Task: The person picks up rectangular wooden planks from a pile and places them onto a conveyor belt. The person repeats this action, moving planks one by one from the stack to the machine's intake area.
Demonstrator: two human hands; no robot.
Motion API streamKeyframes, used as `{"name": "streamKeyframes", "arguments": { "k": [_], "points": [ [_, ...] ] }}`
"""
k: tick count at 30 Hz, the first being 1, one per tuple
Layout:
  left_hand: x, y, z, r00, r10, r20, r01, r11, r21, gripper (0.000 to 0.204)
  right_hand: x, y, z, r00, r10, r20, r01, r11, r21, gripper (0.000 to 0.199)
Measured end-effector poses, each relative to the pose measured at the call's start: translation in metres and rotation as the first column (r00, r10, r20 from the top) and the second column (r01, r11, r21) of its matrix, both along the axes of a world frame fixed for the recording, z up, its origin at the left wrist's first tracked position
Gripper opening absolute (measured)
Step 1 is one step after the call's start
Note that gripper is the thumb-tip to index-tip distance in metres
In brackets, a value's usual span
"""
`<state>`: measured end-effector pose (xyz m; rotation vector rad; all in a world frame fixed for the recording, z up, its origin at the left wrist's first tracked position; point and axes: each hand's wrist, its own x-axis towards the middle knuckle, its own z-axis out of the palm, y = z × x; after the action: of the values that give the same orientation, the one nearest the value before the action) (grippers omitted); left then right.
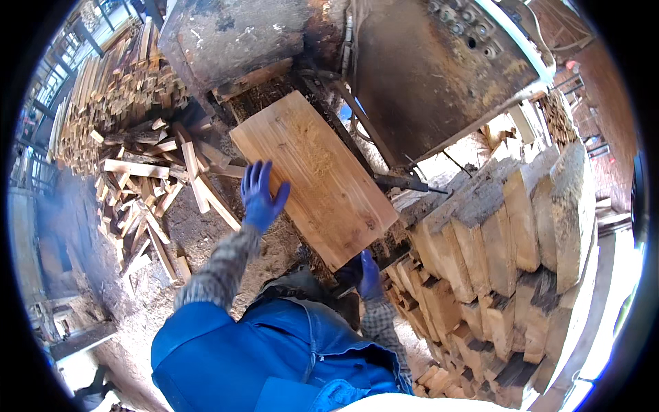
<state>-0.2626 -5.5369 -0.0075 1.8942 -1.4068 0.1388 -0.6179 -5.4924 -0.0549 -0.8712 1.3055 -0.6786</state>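
A wide, thick wooden board [312, 175] lies slantwise before me on a dark machine bed, with sawdust scattered over its upper face. My left hand [259, 196], in a blue-purple glove, is at the board's left edge with its fingers spread and holds nothing. At the board's near right corner is my right hand [371, 278], gloved in the same colour. One upright digit of it shows against the board's end; the other fingers are hidden, so its grip does not show.
A large rusty machine housing [425, 75] stands beyond the board, with knobs at its top right. Stacked timber blocks [508, 233] rise close on my right. Loose offcuts [147, 185] lie heaped on the left floor, before a tall pile of slats [117, 96].
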Motion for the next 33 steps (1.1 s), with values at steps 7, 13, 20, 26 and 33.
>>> {"name": "streamKeyframes", "arguments": {
  "k": [7,13,20,26,33],
  "points": [
    [-0.032,0.028,-0.039,0.893,0.198,-0.405,-0.187,0.980,0.067,0.083,0.048,-0.018,-0.016,0.996,0.077,-0.055,-0.088,0.968,-0.235,0.046],
    [0.038,-0.025,-0.048,0.905,0.053,-0.423,-0.061,0.998,-0.005,0.075,0.077,-0.045,-0.039,0.730,0.141,-0.669,-0.667,0.358,-0.653,0.048],
    [0.143,-0.087,-0.046,0.926,0.114,-0.360,-0.107,0.993,0.039,0.066,0.223,-0.133,-0.037,0.984,-0.019,0.177,0.006,0.997,0.072,0.053],
    [0.142,-0.098,-0.012,0.921,0.299,0.251,-0.333,0.937,0.103,0.061,0.206,-0.144,0.025,0.927,0.169,0.335,-0.262,0.931,0.255,0.046],
    [0.009,-0.064,-0.016,0.890,-0.327,0.317,0.254,0.934,0.250,0.071,0.060,-0.107,0.048,0.964,0.164,0.208,-0.131,0.977,-0.167,0.036]
  ]
}}
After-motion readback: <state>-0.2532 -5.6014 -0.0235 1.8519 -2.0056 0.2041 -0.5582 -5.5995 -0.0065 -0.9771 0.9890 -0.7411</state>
